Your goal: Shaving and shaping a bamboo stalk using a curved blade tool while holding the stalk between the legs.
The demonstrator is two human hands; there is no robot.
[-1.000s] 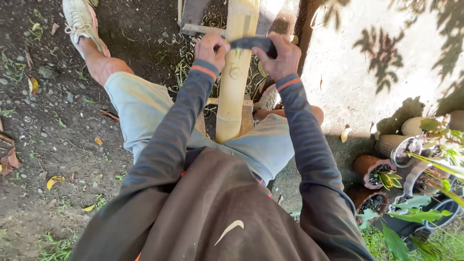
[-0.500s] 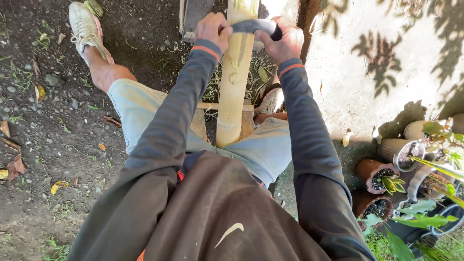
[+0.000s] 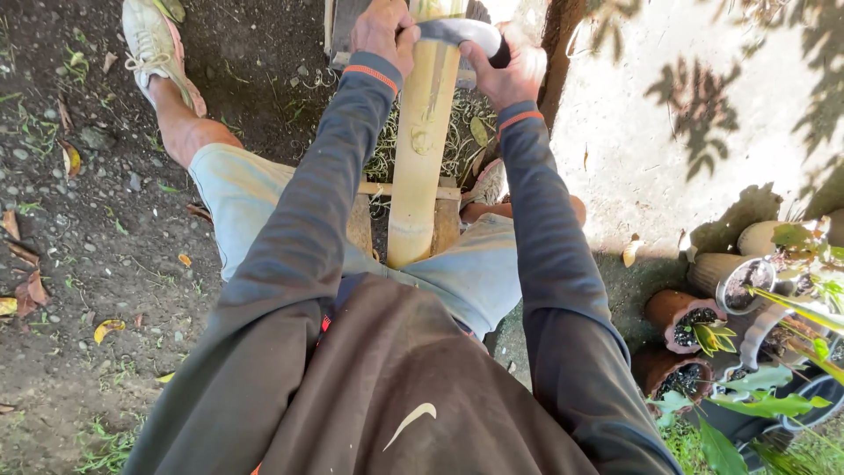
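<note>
Bamboo pole (image 3: pixel 422 176): pale yellow, smooth, round, jointed; runs from 12 o'clock down to the sitter's lap, lying on a wooden bench (image 3: pixel 444 215) between the knees, likely so the legs steady it. Curved blade (image 3: pixel 462 33): grey metal, laid crosswise on the pole's top at 12 o'clock. Left hand (image 3: pixel 382 31) and right hand (image 3: pixel 505 70): both fisted around the blade's ends, one each side, evidently for even pressure. Sleeves: dark knit, orange-banded cuffs. Ground: gritty soil, dry leaves. Potted seedlings (image 3: pixel 694 325): 4 o'clock.
</note>
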